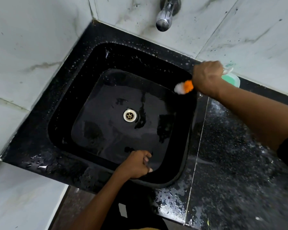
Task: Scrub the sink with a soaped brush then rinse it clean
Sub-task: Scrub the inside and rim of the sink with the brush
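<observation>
A black square sink point(68, 103) is set in a black counter, wet, with a metal drain point(129, 115) at its middle. My right hand point(208, 77) is closed around a brush point(184, 87) with orange and white bristles, pressed against the sink's upper right inner wall. My left hand point(136, 165) curls over the sink's near rim, fingers bent inside the basin. Soap flecks dot the far rim. The brush handle is hidden inside my right fist.
A chrome tap point(165, 15) juts from the marble wall above the sink. A clear bottle of green liquid soap point(230, 79) stands on the counter behind my right hand. Speckled wet counter point(231, 171) stretches to the right. White marble tiles enclose the left and back.
</observation>
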Tool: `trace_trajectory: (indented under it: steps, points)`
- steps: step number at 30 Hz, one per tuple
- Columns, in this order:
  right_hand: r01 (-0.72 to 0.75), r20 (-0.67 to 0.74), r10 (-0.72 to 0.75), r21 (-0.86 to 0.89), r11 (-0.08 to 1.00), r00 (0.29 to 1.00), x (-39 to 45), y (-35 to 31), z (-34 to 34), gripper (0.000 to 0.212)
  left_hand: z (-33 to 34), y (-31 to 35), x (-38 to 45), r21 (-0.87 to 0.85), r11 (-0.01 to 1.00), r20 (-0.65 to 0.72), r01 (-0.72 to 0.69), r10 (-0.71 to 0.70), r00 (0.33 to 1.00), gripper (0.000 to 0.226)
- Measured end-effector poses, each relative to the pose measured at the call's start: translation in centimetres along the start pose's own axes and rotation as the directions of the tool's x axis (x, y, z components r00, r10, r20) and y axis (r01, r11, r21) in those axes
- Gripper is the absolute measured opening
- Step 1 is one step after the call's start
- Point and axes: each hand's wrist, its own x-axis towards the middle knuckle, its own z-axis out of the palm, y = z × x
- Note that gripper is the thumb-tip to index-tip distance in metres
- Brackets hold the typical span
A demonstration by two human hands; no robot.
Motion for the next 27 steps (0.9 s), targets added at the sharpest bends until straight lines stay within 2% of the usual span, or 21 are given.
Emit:
trace_trajectory:
  steps: [3, 4, 7, 8, 10, 12, 13, 15, 17, 19, 21, 22, 25, 26, 27]
  points:
    - [0.154, 0.141, -0.141, -0.083, 0.985, 0.980, -1.8, -1.0, 0.3, 0.036, 0.0, 0.0, -0.1, 0.001, 1.000, 0.003, -0.008, 0.008, 1.000, 0.057]
    - [0.174, 0.127, -0.162, -0.090, 0.981, 0.979, -2.1, -1.1, 0.1, 0.032, 0.0, 0.1, -0.2, 0.005, 1.000, 0.006, -0.014, 0.014, 1.000, 0.057]
    - [0.163, -0.036, -0.170, -0.142, 0.976, 0.985, -2.5, -0.8, -0.1, 0.023, -0.1, 0.2, -0.3, 0.010, 1.000, 0.011, -0.023, 0.022, 1.000, 0.056]
    - [0.201, -0.039, -0.211, -0.181, 0.963, 0.977, -3.1, -0.8, 0.1, 0.024, -0.1, 0.3, -0.4, 0.007, 1.000, 0.007, -0.024, 0.024, 1.000, 0.056]
    - [0.354, 0.073, -0.347, -0.234, 0.906, 0.935, -4.9, -1.6, 0.9, 0.026, -0.1, 0.3, -0.5, 0.003, 1.000, 0.001, -0.031, 0.031, 1.000, 0.056]
    - [0.454, 0.234, -0.410, -0.184, 0.872, 0.882, -6.2, -2.1, 1.5, 0.025, 0.0, 0.1, -0.4, -0.001, 0.999, 0.003, -0.037, 0.037, 0.999, 0.056]
    - [0.441, 0.243, -0.397, -0.164, 0.882, 0.885, -6.2, -2.1, 1.3, 0.026, 0.0, 0.2, -0.4, -0.001, 0.999, 0.005, -0.040, 0.040, 0.999, 0.056]
    - [0.363, 0.135, -0.341, -0.200, 0.910, 0.930, -6.3, -1.9, 0.5, 0.026, -0.1, 0.1, -0.5, -0.001, 0.999, 0.017, -0.045, 0.045, 0.999, 0.056]
    - [0.341, 0.079, -0.332, -0.268, 0.901, 0.940, -7.1, -1.9, 0.7, 0.027, -0.2, 0.1, -0.5, 0.005, 0.999, 0.020, -0.051, 0.051, 0.999, 0.056]
    - [0.449, 0.188, -0.412, -0.252, 0.857, 0.892, -8.7, -2.7, 1.5, 0.026, -0.2, 0.2, -0.6, -0.003, 0.999, 0.015, -0.051, 0.051, 0.999, 0.056]
    - [0.555, 0.382, -0.462, -0.181, 0.812, 0.800, -10.6, -4.0, 1.8, 0.031, -0.2, 0.2, -0.6, 0.002, 0.999, 0.010, -0.054, 0.054, 0.999, 0.056]
    - [0.540, 0.393, -0.443, -0.180, 0.822, 0.806, -10.7, -4.3, 1.8, 0.032, -0.3, 0.2, -0.7, 0.006, 0.998, 0.009, -0.056, 0.056, 0.998, 0.056]
    - [0.334, 0.196, -0.291, -0.242, 0.911, 0.936, -9.7, -3.8, 1.3, 0.029, -0.4, 0.4, -0.8, 0.015, 0.997, 0.016, -0.071, 0.070, 0.997, 0.055]
    - [0.304, 0.187, -0.260, -0.265, 0.915, 0.947, -9.8, -3.9, 1.5, 0.031, -0.4, 0.4, -0.8, 0.022, 0.997, 0.021, -0.075, 0.074, 0.997, 0.055]
    - [0.339, 0.245, -0.276, -0.274, 0.900, 0.930, -10.1, -4.2, 1.4, 0.032, -0.5, 0.4, -0.9, 0.025, 0.997, 0.021, -0.077, 0.077, 0.997, 0.055]
